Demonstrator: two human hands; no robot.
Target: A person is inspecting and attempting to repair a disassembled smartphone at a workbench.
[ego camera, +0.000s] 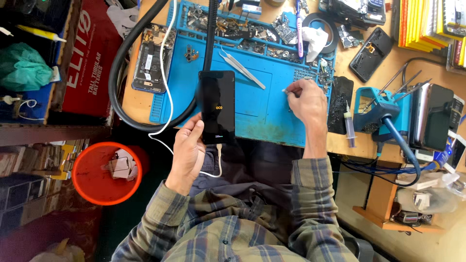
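My left hand (187, 153) grips a black smartphone (217, 106) by its lower left edge. The phone's screen is dark with a small lit mark, and a white cable (167, 77) is plugged into its bottom end. My right hand (306, 102) rests on the blue work mat (262, 111) with its fingertips pinched on a tiny pale part (285, 90). Metal tweezers (241, 71) lie on the mat between the phone and my right hand.
An opened phone (153, 58) lies at the mat's left edge, and a thick black hose (127, 63) loops around it. Small parts fill the mat's top trays. A syringe (349, 127), a blue tool stand (376, 109) and more phones sit right. An orange bin (104, 172) stands on the floor.
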